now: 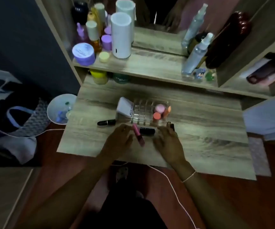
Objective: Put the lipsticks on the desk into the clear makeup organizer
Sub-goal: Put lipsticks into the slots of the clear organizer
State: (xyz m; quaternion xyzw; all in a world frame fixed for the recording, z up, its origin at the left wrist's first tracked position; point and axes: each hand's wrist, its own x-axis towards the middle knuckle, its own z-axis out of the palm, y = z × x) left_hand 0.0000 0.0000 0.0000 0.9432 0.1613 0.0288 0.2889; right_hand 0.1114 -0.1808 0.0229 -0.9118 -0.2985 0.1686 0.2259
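L hand (119,138) nearest, curled at a pink lipstick (138,137); grip unclear. Black lipstick (147,131) lies btwn hands; another (106,122) beyond-left. R hand (167,138) loose, maybe pinching a dark tube (172,126). Organizer (145,113) just beyond fingertips: lift upright, drop into an empty slot.

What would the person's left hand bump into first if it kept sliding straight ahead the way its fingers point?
Probably the pink lipstick lying right at the left hand's fingertips; beyond it stands the clear makeup organizer. Depth is hard to judge, and the picture is blurry.
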